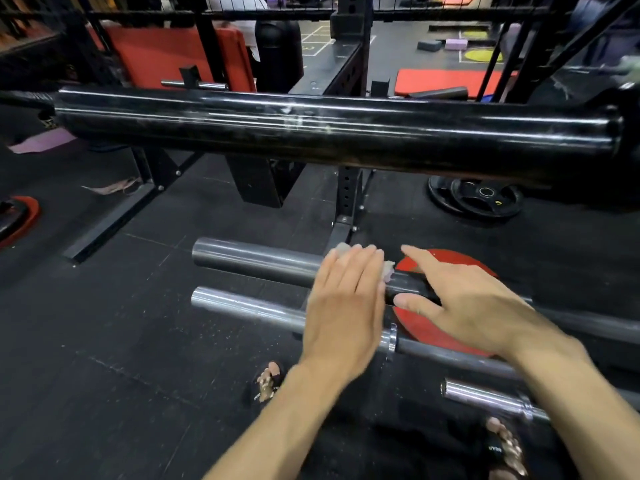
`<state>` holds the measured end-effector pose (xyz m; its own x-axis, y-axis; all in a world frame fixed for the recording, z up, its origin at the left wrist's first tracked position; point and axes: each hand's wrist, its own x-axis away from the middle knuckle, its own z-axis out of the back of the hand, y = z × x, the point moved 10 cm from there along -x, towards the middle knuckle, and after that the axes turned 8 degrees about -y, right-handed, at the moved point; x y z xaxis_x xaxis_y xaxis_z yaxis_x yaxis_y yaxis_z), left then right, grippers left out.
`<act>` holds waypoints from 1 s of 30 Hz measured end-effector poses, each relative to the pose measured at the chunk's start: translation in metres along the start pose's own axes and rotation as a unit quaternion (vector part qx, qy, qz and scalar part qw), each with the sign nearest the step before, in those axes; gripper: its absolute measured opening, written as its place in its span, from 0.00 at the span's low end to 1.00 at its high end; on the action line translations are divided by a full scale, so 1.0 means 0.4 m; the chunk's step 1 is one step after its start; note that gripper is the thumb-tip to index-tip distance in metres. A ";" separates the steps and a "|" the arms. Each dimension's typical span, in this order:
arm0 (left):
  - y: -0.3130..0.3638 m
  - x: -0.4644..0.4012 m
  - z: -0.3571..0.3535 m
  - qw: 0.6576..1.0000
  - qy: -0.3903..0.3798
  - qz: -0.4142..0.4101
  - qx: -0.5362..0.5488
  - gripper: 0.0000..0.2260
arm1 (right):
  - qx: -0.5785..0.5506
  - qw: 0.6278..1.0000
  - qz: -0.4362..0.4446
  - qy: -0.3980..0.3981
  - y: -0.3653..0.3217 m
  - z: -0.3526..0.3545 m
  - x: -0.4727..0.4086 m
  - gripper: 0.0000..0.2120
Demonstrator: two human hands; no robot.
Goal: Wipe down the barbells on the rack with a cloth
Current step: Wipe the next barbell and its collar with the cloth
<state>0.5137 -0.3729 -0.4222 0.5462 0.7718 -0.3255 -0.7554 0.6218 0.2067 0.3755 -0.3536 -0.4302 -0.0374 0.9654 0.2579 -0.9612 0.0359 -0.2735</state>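
A thick black barbell sleeve (311,129) crosses the upper view on the rack. Below it lie a grey barbell sleeve (252,261), a chrome one (242,308) and a short chrome end (485,396) at lower right. My left hand (346,306) lies flat, fingers straight, pressing a pale cloth (388,271) onto the grey sleeve; only the cloth's edges show past my fingers. My right hand (464,299) is beside it to the right, fingers spread and loosely extended over the dark bar, with thumb near the bar's underside.
A red weight plate (426,330) lies under the bars, a black plate (478,199) farther back right. Black rack uprights (349,188) and a base beam (110,226) stand on the rubber floor. My sandalled feet (268,381) are below the bars.
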 end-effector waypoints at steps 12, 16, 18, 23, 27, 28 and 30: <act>-0.420 0.013 0.131 0.977 0.072 0.200 0.003 0.14 | -0.003 1.000 -0.012 0.007 -0.011 0.013 0.002 0.29; -0.184 -0.026 0.091 0.994 0.052 0.096 0.019 0.18 | -0.001 0.998 -0.026 0.049 -0.023 0.006 0.016 0.30; -0.061 -0.024 0.052 0.999 0.021 0.027 0.024 0.21 | 0.020 0.996 -0.012 0.081 -0.037 0.005 0.031 0.34; -0.088 -0.019 0.069 0.999 0.009 -0.042 0.019 0.13 | -0.005 0.998 -0.018 0.068 -0.027 0.006 0.038 0.30; -0.369 0.009 0.158 0.994 0.063 0.091 -0.010 0.14 | -0.005 0.997 -0.017 0.073 -0.035 0.019 0.042 0.24; -0.440 0.015 0.169 0.990 0.065 0.125 -0.029 0.14 | -0.003 0.997 -0.018 0.077 -0.041 0.021 0.041 0.23; -0.531 0.014 0.170 0.980 0.068 0.184 -0.018 0.17 | 0.008 0.996 -0.019 0.089 -0.054 0.026 0.040 0.21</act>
<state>0.7019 -0.4916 -0.4051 0.1838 0.9164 -0.3555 -0.9059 0.2983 0.3007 0.3927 -0.3418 -0.4105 0.0464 0.9939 0.0998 -0.9650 0.0704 -0.2525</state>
